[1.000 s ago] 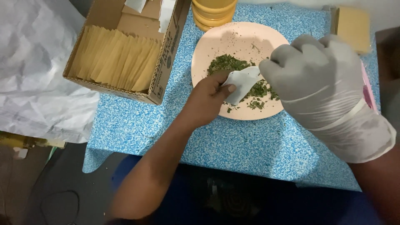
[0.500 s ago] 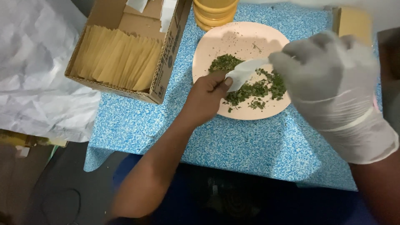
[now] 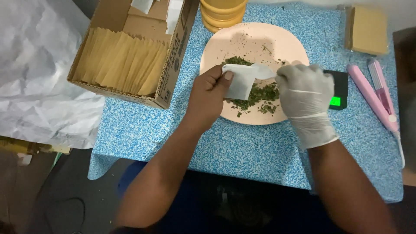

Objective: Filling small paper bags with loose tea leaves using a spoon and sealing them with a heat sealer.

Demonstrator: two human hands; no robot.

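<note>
My bare left hand [image 3: 208, 97] pinches a small white paper sachet [image 3: 239, 80] over the near left part of a pale pink plate [image 3: 251, 41]. My right hand [image 3: 305, 93], in a white glove, holds a white spoon [image 3: 262, 71] whose bowl points into the sachet's mouth. A heap of dried green leaves [image 3: 260, 95] lies on the plate under both hands, partly hidden by them.
A cardboard box [image 3: 130, 56] packed with tan sachets stands at the left on the blue speckled table [image 3: 242, 147]. A black scale [image 3: 337, 91] with a green light sits right of the plate, a pink sealer [image 3: 377, 97] beyond it, a tan packet [image 3: 367, 30] at back right, yellow tubs [image 3: 223, 13] behind the plate.
My gloved right hand has drawn back from close to the camera down to the plate. The sachet has lifted slightly and the spoon now meets its mouth.
</note>
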